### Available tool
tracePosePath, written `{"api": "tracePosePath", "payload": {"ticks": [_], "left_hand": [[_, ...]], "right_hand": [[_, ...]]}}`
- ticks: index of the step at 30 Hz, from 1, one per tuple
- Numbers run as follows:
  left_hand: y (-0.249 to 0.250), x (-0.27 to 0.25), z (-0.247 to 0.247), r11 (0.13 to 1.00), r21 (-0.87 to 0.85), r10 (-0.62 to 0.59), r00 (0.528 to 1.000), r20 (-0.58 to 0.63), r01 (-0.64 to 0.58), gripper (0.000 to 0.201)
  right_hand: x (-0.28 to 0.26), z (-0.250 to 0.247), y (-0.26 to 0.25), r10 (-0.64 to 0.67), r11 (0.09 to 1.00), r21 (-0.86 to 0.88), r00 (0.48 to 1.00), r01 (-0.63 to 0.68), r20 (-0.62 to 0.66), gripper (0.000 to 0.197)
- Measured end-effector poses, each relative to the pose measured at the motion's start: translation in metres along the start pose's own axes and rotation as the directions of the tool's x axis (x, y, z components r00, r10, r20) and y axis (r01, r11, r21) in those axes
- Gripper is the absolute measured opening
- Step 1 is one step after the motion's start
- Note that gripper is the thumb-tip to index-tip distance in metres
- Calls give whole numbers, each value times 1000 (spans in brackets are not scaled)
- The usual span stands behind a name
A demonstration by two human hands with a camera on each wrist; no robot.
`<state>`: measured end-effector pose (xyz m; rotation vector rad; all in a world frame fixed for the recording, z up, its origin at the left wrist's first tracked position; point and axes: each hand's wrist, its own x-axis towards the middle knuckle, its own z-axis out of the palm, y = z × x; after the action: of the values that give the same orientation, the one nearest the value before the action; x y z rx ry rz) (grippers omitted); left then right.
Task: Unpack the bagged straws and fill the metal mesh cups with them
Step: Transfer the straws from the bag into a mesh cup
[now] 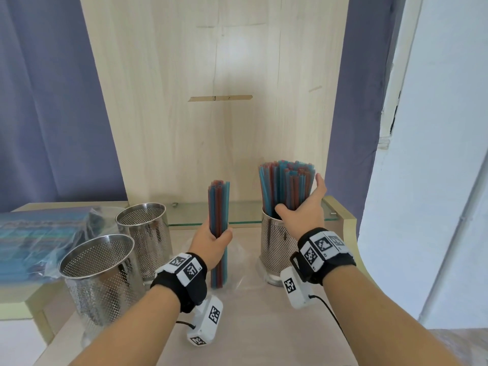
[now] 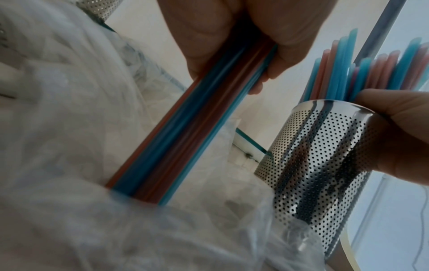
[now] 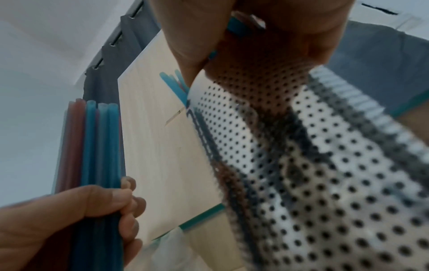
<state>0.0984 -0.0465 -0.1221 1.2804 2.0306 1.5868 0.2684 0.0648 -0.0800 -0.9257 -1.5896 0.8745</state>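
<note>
My left hand (image 1: 214,240) grips an upright bundle of blue and red straws (image 1: 219,204) at mid-length. Its lower end stands in crumpled clear plastic (image 2: 69,128) on the table. To the right stands a perforated metal cup (image 1: 277,249) holding several blue and red straws (image 1: 287,180). My right hand (image 1: 301,207) holds that bunch just above the rim, thumb on the near left, fingers round the right side. The left wrist view shows the gripped bundle (image 2: 185,128) and the cup (image 2: 320,155). Up close in the right wrist view is the cup wall (image 3: 325,165).
Two empty mesh cups (image 1: 97,273) (image 1: 145,233) stand at the left. Behind them lies a clear bag of straws (image 1: 39,239). A glass shelf (image 1: 237,212) and an upright wooden board (image 1: 211,101) close off the back. The table's right edge (image 1: 351,233) runs close beside the filled cup.
</note>
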Motion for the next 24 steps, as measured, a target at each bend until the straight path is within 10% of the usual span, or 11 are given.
{"api": "tracePosePath", "payload": {"ticks": [6, 15, 24], "left_hand": [[0, -1, 1, 1000, -10, -9, 1000, -4, 9, 14], [1, -3, 2, 1000, -12, -20, 1000, -12, 19, 18], [1, -2, 2, 1000, -2, -9, 1000, -7, 9, 16]], "right_hand": [[8, -11, 4, -2, 999, -49, 994, 8, 110, 78], [-4, 5, 1, -103, 995, -1, 994, 103, -35, 130], [11, -18, 13, 8, 997, -83, 994, 1, 112, 65]]}}
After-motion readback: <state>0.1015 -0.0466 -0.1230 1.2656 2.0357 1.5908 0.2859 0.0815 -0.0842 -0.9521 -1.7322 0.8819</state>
